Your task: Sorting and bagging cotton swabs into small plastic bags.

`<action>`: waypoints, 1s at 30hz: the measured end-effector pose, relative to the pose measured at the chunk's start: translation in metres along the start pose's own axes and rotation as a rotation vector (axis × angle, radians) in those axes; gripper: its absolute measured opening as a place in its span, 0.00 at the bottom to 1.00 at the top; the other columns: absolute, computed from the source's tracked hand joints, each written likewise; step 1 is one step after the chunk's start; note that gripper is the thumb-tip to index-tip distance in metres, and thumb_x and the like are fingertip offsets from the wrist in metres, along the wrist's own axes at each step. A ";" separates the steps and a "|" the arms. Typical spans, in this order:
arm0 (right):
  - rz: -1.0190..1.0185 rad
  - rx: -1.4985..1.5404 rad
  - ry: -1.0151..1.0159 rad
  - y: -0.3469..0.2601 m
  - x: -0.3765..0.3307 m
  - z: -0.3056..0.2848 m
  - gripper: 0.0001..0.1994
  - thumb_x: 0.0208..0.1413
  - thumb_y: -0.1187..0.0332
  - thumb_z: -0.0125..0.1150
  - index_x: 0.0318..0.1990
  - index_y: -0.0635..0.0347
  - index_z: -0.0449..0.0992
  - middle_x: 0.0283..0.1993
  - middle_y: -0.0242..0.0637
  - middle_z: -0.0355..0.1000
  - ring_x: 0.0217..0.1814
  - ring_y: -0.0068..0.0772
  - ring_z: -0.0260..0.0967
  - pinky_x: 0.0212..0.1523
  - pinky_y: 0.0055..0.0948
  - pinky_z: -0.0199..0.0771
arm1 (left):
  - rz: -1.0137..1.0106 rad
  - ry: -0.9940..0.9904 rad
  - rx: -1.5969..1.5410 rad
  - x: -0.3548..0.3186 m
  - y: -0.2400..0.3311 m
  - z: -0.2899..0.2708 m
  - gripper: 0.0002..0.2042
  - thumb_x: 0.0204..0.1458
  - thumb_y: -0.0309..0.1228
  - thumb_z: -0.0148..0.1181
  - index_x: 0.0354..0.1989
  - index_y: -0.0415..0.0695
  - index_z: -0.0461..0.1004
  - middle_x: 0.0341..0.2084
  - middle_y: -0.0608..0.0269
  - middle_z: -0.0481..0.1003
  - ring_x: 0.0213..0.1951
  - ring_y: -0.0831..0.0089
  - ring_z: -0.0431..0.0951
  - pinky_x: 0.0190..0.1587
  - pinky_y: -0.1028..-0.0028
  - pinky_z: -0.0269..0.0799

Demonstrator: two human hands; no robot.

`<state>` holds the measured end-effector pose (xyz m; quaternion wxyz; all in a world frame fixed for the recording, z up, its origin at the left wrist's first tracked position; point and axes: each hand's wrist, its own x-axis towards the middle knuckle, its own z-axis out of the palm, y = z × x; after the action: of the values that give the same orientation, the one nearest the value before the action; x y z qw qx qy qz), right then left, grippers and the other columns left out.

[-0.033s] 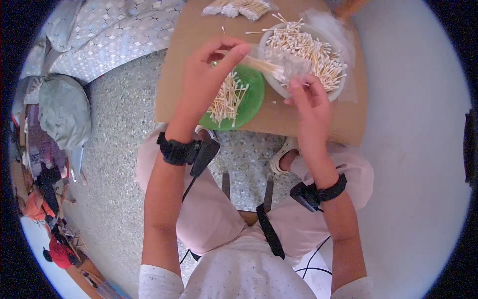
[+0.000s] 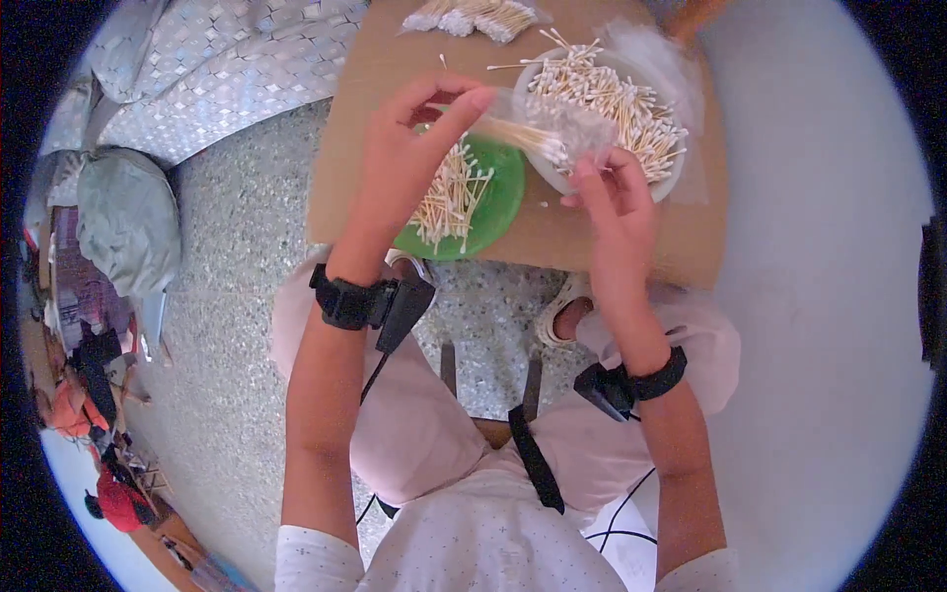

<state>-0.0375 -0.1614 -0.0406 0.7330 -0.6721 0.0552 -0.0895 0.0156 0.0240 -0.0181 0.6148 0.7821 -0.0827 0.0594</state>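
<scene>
My left hand (image 2: 414, 148) pinches one end of a small bundle of cotton swabs (image 2: 511, 132) above a green plate (image 2: 498, 212). The bundle's other end sits inside a small clear plastic bag (image 2: 564, 126), which my right hand (image 2: 612, 197) holds by its lower edge. Loose wooden-stemmed swabs (image 2: 449, 197) lie on the green plate under my left hand. A white bowl (image 2: 674, 183), heaped with many more swabs, stands just beyond my right hand.
Everything rests on a low brown board (image 2: 592, 247) over a speckled floor. Filled bags of swabs (image 2: 473, 18) lie at the board's far edge. A patterned grey cloth (image 2: 227, 59) and a grey bag (image 2: 128, 217) are on my left. My knees are under the board's near edge.
</scene>
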 end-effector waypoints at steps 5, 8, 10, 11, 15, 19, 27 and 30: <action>0.049 0.136 0.004 0.015 -0.002 -0.005 0.06 0.57 0.70 0.58 0.38 0.58 0.68 0.34 0.29 0.69 0.31 0.19 0.67 0.30 0.21 0.72 | -0.011 -0.118 0.418 0.001 0.004 0.000 0.14 0.50 0.35 0.62 0.44 0.43 0.75 0.37 0.63 0.77 0.39 0.68 0.76 0.46 0.72 0.69; 0.200 0.183 -0.009 0.008 -0.012 0.002 0.07 0.58 0.68 0.57 0.39 0.58 0.68 0.34 0.29 0.69 0.32 0.21 0.69 0.30 0.23 0.75 | 0.340 -0.105 0.334 -0.006 0.002 0.004 0.18 0.46 0.35 0.64 0.47 0.46 0.75 0.40 0.60 0.76 0.45 0.61 0.74 0.50 0.67 0.67; 0.307 0.230 0.013 0.006 -0.016 0.005 0.07 0.59 0.67 0.56 0.39 0.58 0.68 0.35 0.30 0.69 0.33 0.21 0.70 0.31 0.24 0.76 | 0.398 -0.169 0.384 -0.013 0.005 0.007 0.18 0.44 0.36 0.65 0.45 0.46 0.75 0.40 0.59 0.76 0.44 0.61 0.74 0.49 0.67 0.67; 0.319 0.269 -0.013 0.006 -0.017 0.005 0.07 0.59 0.65 0.55 0.39 0.58 0.68 0.35 0.30 0.70 0.34 0.22 0.71 0.31 0.25 0.77 | 0.455 -0.233 0.434 -0.016 0.005 0.009 0.18 0.42 0.38 0.66 0.43 0.46 0.76 0.39 0.58 0.76 0.44 0.61 0.74 0.47 0.66 0.68; 0.332 0.330 -0.103 0.006 -0.017 0.002 0.10 0.61 0.62 0.52 0.39 0.58 0.71 0.37 0.30 0.71 0.36 0.22 0.71 0.31 0.25 0.79 | 0.381 -0.411 0.414 -0.022 -0.004 0.017 0.18 0.43 0.36 0.66 0.44 0.47 0.75 0.41 0.59 0.76 0.47 0.59 0.73 0.50 0.64 0.66; 0.334 0.284 -0.059 0.009 -0.014 0.003 0.09 0.60 0.62 0.53 0.40 0.59 0.71 0.35 0.30 0.71 0.34 0.22 0.72 0.31 0.24 0.79 | 0.392 -0.343 0.377 -0.022 -0.008 0.022 0.16 0.43 0.35 0.66 0.41 0.45 0.76 0.38 0.58 0.76 0.43 0.59 0.74 0.48 0.65 0.68; 0.158 0.070 -0.073 0.012 -0.009 0.001 0.06 0.56 0.68 0.58 0.31 0.62 0.73 0.25 0.32 0.72 0.23 0.20 0.66 0.23 0.21 0.68 | 0.284 -0.353 0.188 -0.018 -0.003 0.021 0.13 0.42 0.32 0.66 0.36 0.40 0.76 0.33 0.57 0.77 0.37 0.64 0.76 0.43 0.70 0.69; -0.053 -0.463 -0.130 0.009 0.005 -0.009 0.07 0.52 0.68 0.59 0.29 0.63 0.73 0.22 0.37 0.71 0.22 0.27 0.68 0.25 0.29 0.69 | 0.199 -0.305 0.196 -0.019 0.000 0.018 0.12 0.42 0.30 0.67 0.33 0.39 0.75 0.30 0.60 0.76 0.34 0.68 0.75 0.41 0.74 0.69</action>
<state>-0.0338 -0.1704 -0.0505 0.5587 -0.8278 0.0094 -0.0502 -0.0033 0.0075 -0.0260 0.5071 0.8261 -0.2456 0.0087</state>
